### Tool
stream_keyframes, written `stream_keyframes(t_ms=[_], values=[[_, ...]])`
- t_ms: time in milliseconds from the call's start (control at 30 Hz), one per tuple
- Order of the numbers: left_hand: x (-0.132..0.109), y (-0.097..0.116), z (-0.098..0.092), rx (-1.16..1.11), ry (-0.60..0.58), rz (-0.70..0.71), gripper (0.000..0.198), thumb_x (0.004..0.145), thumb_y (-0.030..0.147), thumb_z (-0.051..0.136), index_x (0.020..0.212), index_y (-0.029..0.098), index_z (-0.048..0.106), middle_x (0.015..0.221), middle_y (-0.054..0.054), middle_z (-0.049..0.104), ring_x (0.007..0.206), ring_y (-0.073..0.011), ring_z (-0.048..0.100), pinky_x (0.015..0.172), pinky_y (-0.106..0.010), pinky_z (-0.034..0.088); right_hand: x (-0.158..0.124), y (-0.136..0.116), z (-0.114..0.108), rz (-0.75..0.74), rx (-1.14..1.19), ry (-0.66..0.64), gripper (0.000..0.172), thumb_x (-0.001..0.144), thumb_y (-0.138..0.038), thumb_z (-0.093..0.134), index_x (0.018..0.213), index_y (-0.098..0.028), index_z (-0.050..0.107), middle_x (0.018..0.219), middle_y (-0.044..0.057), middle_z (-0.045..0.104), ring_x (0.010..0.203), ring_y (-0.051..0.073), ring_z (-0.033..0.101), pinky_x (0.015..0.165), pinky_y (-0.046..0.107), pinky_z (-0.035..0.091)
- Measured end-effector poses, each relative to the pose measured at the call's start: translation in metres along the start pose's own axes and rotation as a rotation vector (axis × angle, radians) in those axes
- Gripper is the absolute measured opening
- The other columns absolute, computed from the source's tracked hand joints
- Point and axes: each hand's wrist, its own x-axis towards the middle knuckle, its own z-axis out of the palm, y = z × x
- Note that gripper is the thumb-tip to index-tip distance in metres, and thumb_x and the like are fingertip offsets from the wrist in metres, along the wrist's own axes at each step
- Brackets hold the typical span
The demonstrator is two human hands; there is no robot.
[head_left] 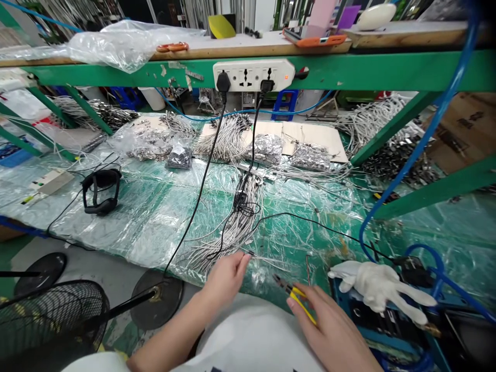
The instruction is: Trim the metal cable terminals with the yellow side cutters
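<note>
Across film-covered counter [155,194], pinching cable [260,257] in left grip [228,274], holding yellow-handled pliers [297,294] in right grip [325,320]; unreadable print [470,120] on carton [473,138], right.

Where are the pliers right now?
In the head view, the pliers are in the right hand, low and right of centre, left of the white glove.

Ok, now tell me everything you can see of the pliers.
The pliers have a dark metal head with a pointed tip and bright yellow handles, which look plastic-coated. The right hand grips them by the handles, covering part of these. They slant, with the head toward the upper left of the picture, over the plastic-covered green tabletop. Nothing but the hand plainly touches them; whether the jaws are parted is too small to tell.
</note>
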Motion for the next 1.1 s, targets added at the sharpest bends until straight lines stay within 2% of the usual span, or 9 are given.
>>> stream_keyframes(t_ms=[167,267,400,500,600,667,767,867,1100], values=[[-0.001,0.024,-0.025,-0.035,-0.354,0.176,0.037,0.095,0.045,0.053,0.072,0.019,0.067,0.091,-0.007,0.067,0.092,-0.0207,0.062,0.082,-0.029,0.044,0.02,0.0,-0.006,0.18,0.383,0.187,0.047,0.093,-0.054,0.049,0.128,-0.025,0.062,0.137,0.011,0.059,0.129,0.031,0.053,0.102,0.048,0.048],[-0.006,0.038,-0.018,-0.265,-0.473,0.165,0.032,0.094,0.045,0.056,0.086,0.023,0.077,0.133,-0.009,0.059,0.136,-0.0266,0.044,0.11,-0.039,0.034,0.032,-0.018,-0.003,0.133,0.482,0.114,0.049,0.091,-0.054,0.052,0.13,-0.024,0.056,0.138,0.011,0.058,0.131,0.029,0.051,0.108,0.049,0.043],[-0.008,0.04,0.013,-0.873,-0.345,-0.056,0.039,0.092,0.051,0.057,0.084,0.017,0.075,0.129,-0.012,0.059,0.121,-0.0271,0.055,0.105,-0.043,0.042,0.03,-0.038,0.009,0.037,0.556,-0.04,0.041,0.093,-0.053,0.051,0.123,-0.025,0.052,0.131,0.011,0.061,0.123,0.024,0.057,0.104,0.044,0.048],[-0.007,0.036,0.029,-1.128,-0.236,-0.222,0.04,0.088,0.052,0.064,0.074,0.014,0.068,0.11,-0.012,0.064,0.106,-0.024,0.058,0.094,-0.038,0.049,0.021,-0.04,0.018,0.022,0.486,-0.054,0.04,0.096,-0.054,0.042,0.12,-0.027,0.057,0.143,0.009,0.05,0.137,0.024,0.043,0.113,0.048,0.037],[-0.004,0.032,0.035,-1.19,-0.18,-0.329,0.039,0.085,0.054,0.066,0.085,0.015,0.068,0.108,-0.011,0.063,0.103,-0.0228,0.058,0.086,-0.035,0.051,0.016,-0.037,0.024,0.021,0.403,-0.008,0.042,0.097,-0.054,0.038,0.119,-0.027,0.062,0.146,0.009,0.046,0.143,0.025,0.034,0.116,0.047,0.033],[-0.001,0.031,0.037,-1.158,-0.112,-0.346,0.042,0.083,0.055,0.068,0.092,0.015,0.069,0.104,-0.011,0.063,0.1,-0.0221,0.058,0.084,-0.033,0.05,0.016,-0.037,0.026,-0.008,0.378,0.056,0.039,0.097,-0.052,0.041,0.115,-0.025,0.063,0.136,0.01,0.055,0.134,0.024,0.045,0.11,0.042,0.041],[0.005,0.029,0.039,-1.026,-0.021,-0.267,0.044,0.082,0.057,0.069,0.086,0.012,0.07,0.108,-0.012,0.063,0.105,-0.0229,0.056,0.088,-0.033,0.047,0.019,-0.039,0.026,-0.059,0.362,0.11,0.034,0.095,-0.05,0.048,0.094,-0.021,0.065,0.097,0.007,0.066,0.093,0.022,0.063,0.083,0.033,0.052],[0.013,0.026,0.04,-1.028,0.011,-0.267,0.043,0.08,0.054,0.072,0.087,0.012,0.07,0.108,-0.012,0.064,0.105,-0.0226,0.056,0.087,-0.031,0.046,0.022,-0.04,0.026,-0.017,0.464,0.085,0.036,0.095,-0.051,0.048,0.084,-0.02,0.061,0.073,0.002,0.061,0.068,0.018,0.058,0.063,0.028,0.048],[0.032,0.004,0.039,-1.207,0.155,-0.304,0.033,0.082,0.045,0.071,0.096,0.018,0.057,0.108,-0.006,0.06,0.091,-0.018,0.061,0.079,-0.033,0.054,0.039,-0.018,0.042,0.081,0.524,0.055,0.037,0.086,-0.055,0.059,0.097,-0.02,0.056,0.093,0.006,0.064,0.082,0.02,0.061,0.078,0.034,0.049]])
